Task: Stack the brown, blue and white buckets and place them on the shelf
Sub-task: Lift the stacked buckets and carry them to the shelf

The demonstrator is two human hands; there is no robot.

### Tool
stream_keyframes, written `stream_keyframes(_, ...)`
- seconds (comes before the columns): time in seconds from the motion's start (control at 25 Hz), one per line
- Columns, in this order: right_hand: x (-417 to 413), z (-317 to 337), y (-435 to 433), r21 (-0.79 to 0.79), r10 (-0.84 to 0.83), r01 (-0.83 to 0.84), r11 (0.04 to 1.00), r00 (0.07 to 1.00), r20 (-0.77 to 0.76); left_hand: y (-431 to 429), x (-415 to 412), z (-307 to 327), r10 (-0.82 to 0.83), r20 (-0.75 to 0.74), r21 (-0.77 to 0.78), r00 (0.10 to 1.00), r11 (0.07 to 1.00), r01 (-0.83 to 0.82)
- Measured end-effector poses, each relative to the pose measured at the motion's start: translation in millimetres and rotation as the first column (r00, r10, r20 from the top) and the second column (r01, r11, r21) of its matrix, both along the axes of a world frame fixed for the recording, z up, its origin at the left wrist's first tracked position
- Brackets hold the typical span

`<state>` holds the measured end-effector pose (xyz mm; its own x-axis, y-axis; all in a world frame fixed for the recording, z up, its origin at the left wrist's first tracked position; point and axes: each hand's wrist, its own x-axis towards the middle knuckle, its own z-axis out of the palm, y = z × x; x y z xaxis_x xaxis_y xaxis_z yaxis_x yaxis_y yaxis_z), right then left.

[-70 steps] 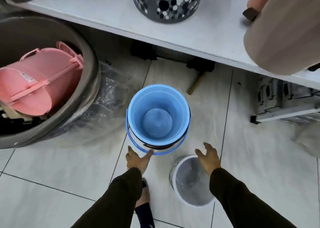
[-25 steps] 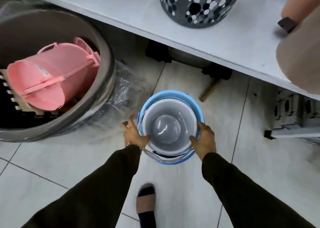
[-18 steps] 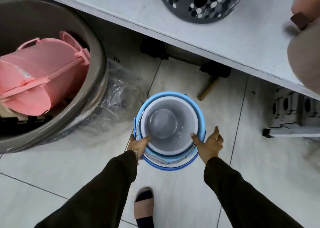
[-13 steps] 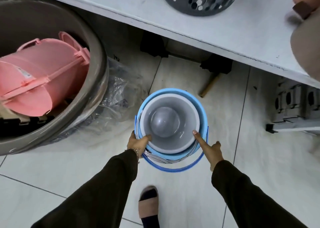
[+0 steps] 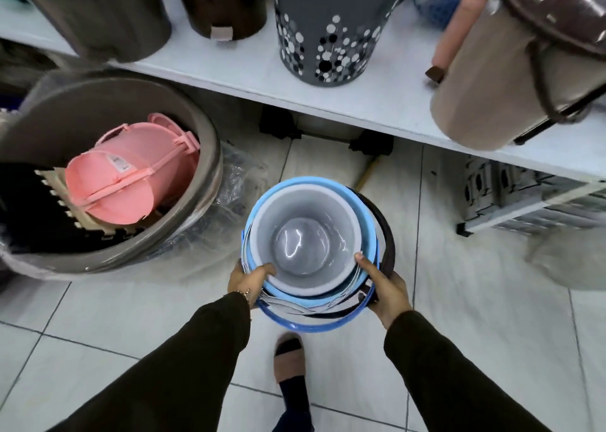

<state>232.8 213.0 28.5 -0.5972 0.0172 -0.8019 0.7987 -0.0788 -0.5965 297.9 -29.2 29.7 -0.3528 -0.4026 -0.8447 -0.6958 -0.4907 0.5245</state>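
The three buckets are nested: the white bucket (image 5: 305, 231) sits inside the blue bucket (image 5: 369, 221), which sits inside the brown bucket (image 5: 387, 234), of which only the dark rim shows. The stack is held above the tiled floor, tilted toward me. My left hand (image 5: 249, 280) grips the stack's near left rim, thumb over the white rim. My right hand (image 5: 383, 284) grips the near right rim, thumb inside. The white shelf (image 5: 377, 103) runs across the top, beyond the stack.
On the shelf stand a grey dotted basket (image 5: 328, 38), dark bins (image 5: 223, 5) and a beige lidded bucket (image 5: 511, 80). A large brown tub (image 5: 203, 182) with a pink bin (image 5: 131, 175) stands left on the floor. A folded stepladder (image 5: 524, 198) lies right. My foot (image 5: 288, 359) is below the stack.
The white bucket went into the blue one, and both hands closed on the stack. The stack has risen off the floor, and the view has tilted up to show more shelf.
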Motion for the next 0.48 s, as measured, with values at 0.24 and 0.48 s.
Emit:
stream_keyframes(0.24,44.2,181.3,1.6,0.111,0.054,-0.026,0.993,0.963,-0.262,3.7,34.3,184.7,-0.064,-0.158,-0.088,0.985,0.995,0.050)
stream_keyframes(0.48,69.2,367.7,1.5,0.147,0.055,0.040,0.988,0.807,-0.588,-1.4,49.2,363.6,-0.129,-0.372,-0.162,0.919,0.984,0.073)
